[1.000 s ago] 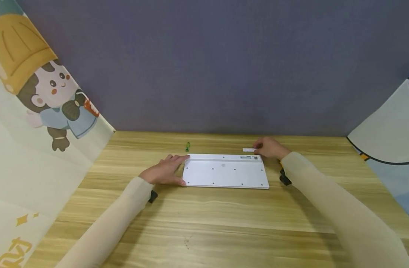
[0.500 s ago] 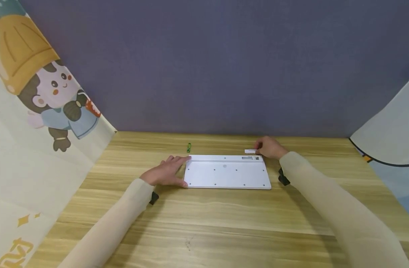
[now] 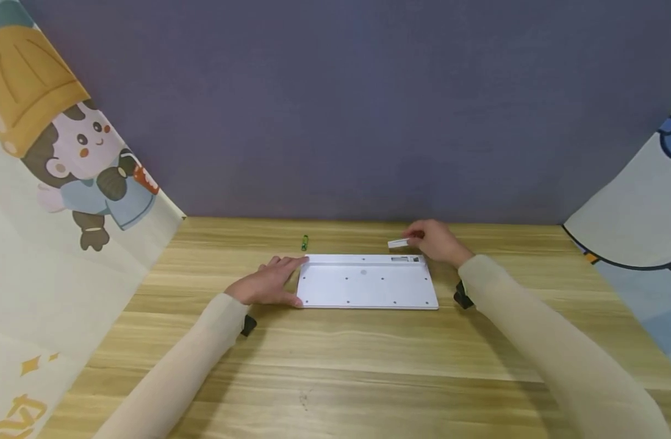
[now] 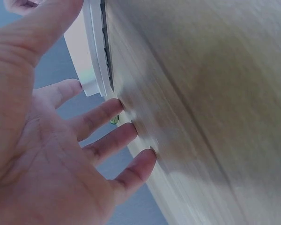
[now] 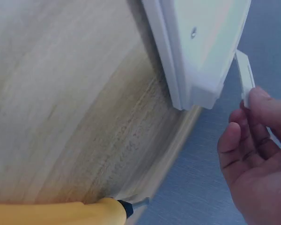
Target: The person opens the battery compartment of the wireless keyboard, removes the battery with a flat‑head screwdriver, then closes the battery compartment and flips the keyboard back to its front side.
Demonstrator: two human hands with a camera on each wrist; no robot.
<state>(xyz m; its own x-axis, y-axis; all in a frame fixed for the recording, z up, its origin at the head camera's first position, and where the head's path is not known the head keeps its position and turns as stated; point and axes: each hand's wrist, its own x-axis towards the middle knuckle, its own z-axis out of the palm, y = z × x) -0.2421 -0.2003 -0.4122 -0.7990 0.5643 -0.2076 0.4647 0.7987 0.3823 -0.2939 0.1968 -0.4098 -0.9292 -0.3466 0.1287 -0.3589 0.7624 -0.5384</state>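
Note:
A white keyboard (image 3: 368,286) lies face down on the wooden table, its battery compartment (image 3: 404,259) uncovered near the far right corner. My left hand (image 3: 266,283) spans its left edge, thumb at the near corner and index fingertip at the far one. The other fingers are straight, as the left wrist view shows. Between thumb and fingers, my right hand (image 3: 434,241) pinches a small white battery cover (image 5: 245,77), held beyond the far right corner. Behind the keyboard's far left corner lies a green battery (image 3: 305,242).
In the right wrist view, a yellow-handled screwdriver (image 5: 61,213) with a black collar and metal tip lies near the table edge. A dark grey panel (image 3: 335,110) rises behind the table (image 3: 335,378). Printed cartoon sheets (image 3: 66,274) stand at both sides.
My right hand has lifted and slightly tilted the white battery cover. The left hand keeps its place at the keyboard; the whole view has shifted a little.

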